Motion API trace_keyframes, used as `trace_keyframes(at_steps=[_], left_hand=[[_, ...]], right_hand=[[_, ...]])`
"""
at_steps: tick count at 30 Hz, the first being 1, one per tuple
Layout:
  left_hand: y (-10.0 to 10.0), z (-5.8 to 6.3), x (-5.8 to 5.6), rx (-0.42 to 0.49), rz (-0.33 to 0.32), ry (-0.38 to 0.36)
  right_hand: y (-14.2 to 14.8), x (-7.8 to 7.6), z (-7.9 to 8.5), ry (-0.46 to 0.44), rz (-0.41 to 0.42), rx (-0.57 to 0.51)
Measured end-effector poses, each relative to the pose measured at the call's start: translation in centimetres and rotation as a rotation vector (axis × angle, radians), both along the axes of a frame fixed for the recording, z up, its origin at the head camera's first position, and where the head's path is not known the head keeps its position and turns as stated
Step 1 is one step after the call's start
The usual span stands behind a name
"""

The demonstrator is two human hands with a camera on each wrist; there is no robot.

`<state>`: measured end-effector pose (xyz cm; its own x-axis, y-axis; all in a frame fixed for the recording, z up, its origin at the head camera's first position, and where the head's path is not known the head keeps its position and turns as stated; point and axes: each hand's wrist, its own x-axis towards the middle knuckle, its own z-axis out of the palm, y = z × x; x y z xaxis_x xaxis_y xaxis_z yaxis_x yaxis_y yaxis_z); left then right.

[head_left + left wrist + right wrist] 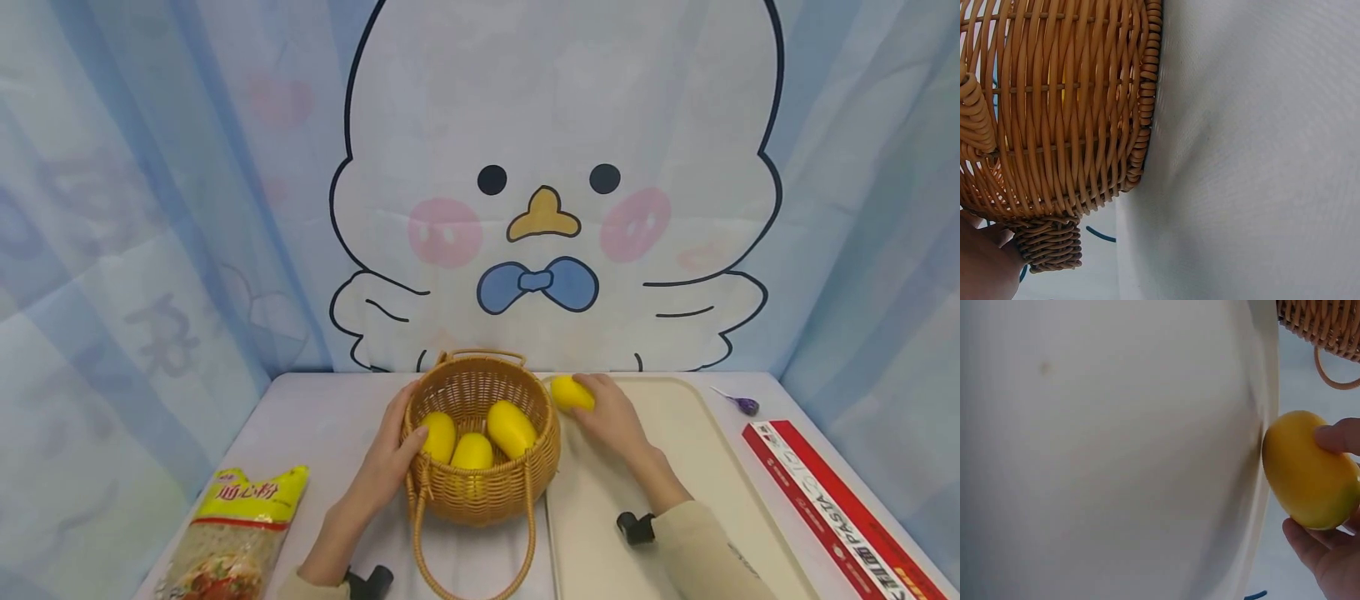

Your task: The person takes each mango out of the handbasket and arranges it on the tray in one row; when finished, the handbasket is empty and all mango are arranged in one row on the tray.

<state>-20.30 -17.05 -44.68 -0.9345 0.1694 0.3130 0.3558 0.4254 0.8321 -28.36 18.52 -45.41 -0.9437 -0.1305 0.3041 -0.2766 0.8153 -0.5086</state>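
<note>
A wicker basket (483,496) stands mid-table with several yellow mangoes (512,429) inside. My left hand (386,454) grips its left side, thumb over the rim and fingers along the outer wall. In the left wrist view the woven wall (1054,112) fills the upper left, and part of the left hand (985,265) shows below it. To the right of the basket, my right hand (618,421) holds another mango (572,393) over the far left part of the beige tray. The right wrist view shows thumb and fingers around this mango (1310,472), which has a greenish end.
The beige tray (675,467) lies right of the basket, whose looped handle (532,533) hangs toward the front. A pasta bag (236,529) lies at left. On the right are a long red pasta box (832,508) and a purple lollipop (746,406). A curtain (187,208) hangs behind.
</note>
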Motion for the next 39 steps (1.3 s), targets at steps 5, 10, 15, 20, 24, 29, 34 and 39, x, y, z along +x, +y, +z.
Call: trace_keyframes(at_steps=[5,10,15,20,24,29,34,39], left_hand=[[0.0,0.0,0.1,0.003,-0.004,0.000],[0.0,0.1,0.1,0.006,-0.004,0.004],[0.0,0.1,0.1,0.009,0.001,-0.002],[-0.1,0.1,0.1,0.018,0.004,-0.009],[-0.1,0.1,0.2,0.025,0.003,-0.010],[-0.1,0.1,0.1,0.026,0.006,-0.012],[0.0,0.1,0.1,0.024,0.009,-0.023],[-0.1,0.1,0.1,0.022,0.002,-0.014]], right_hand=[[-0.7,0.4,-0.3,-0.034,-0.041,0.011],[-1.4,0.8,0.1,-0.072,-0.041,0.043],[-1.7,1.4,0.2,-0.102,-0.051,0.041],[-1.7,1.7,0.1,-0.119,-0.057,0.031],[-1.6,1.5,0.0,-0.138,-0.061,0.032],[-1.5,1.5,0.1,-0.178,-0.073,0.035],[-1.3,1.6,0.9,-0.171,-0.073,0.072],[-1.0,1.6,1.8,-0.126,-0.053,0.090]])
